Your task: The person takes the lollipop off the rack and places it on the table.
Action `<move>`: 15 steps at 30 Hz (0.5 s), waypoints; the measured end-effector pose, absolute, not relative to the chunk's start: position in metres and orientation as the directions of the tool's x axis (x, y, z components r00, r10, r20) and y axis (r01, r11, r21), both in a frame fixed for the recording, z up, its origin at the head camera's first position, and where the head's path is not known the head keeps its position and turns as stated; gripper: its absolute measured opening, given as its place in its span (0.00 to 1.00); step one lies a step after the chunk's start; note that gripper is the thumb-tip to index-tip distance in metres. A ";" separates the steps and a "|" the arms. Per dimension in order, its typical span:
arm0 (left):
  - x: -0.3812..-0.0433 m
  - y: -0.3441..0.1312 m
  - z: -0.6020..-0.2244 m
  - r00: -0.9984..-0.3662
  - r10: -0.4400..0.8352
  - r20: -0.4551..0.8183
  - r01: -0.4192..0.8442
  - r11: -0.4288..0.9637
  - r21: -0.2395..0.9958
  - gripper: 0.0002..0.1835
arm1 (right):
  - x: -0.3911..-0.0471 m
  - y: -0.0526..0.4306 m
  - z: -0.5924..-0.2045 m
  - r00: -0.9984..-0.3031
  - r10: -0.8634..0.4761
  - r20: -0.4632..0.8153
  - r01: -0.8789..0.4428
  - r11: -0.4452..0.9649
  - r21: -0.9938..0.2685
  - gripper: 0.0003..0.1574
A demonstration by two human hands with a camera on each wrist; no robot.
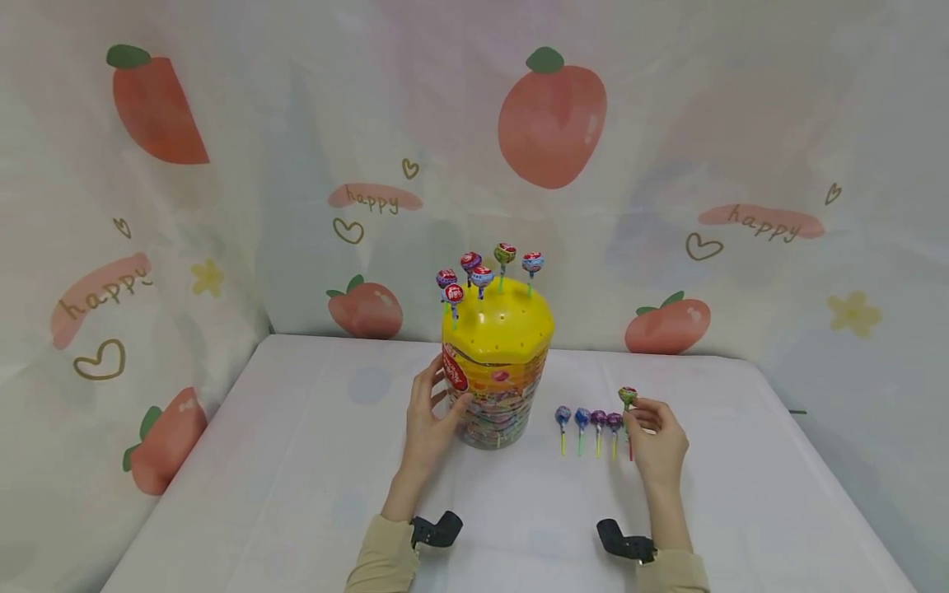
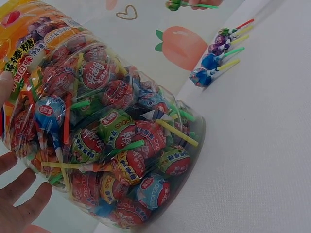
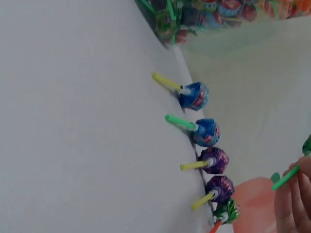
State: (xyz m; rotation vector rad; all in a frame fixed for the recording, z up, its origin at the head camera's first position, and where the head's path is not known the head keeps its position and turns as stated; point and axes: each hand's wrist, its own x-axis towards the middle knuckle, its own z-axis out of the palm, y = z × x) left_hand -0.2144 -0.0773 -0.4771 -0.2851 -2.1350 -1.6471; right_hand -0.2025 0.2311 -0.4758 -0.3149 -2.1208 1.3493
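Observation:
A clear plastic lollipop jar [image 1: 498,403] with a yellow lid [image 1: 511,329] stands upright on the table, packed with wrapped lollipops. Several lollipops stick up from the lid's back and left side. My left hand [image 1: 432,420] holds the jar's left side, thumb across its front; the spread fingers [image 2: 34,201] show in the left wrist view. Between thumb and fingers my right hand [image 1: 660,436] pinches a green-wrapped lollipop [image 1: 628,395], head up in the head view, its green stick [image 3: 285,177] showing in the right wrist view. It is raised above the table.
Right of the jar lies a row of lollipops: two blue [image 3: 206,132], two purple [image 3: 219,188] and a green one [image 3: 227,211] with a red stick, partly behind my right hand in the head view. A fruit-printed cloth [image 1: 460,99] hangs behind the white table [image 1: 296,461].

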 end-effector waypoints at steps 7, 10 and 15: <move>-0.213 -0.077 -0.477 -0.891 -0.096 0.443 0.403 0.278 0.872 0.39 | -0.204 0.250 -0.489 -0.788 0.538 0.300 0.039 0.529 -0.848 0.12; -0.213 -0.077 -0.477 -0.893 -0.096 0.440 0.400 0.278 0.873 0.39 | -0.203 0.259 -0.492 -0.786 0.563 0.257 0.106 0.532 -0.840 0.13; -0.213 -0.077 -0.476 -0.890 -0.094 0.447 0.406 0.282 0.869 0.39 | -0.200 0.271 -0.494 -0.781 0.598 0.182 0.206 0.522 -0.828 0.13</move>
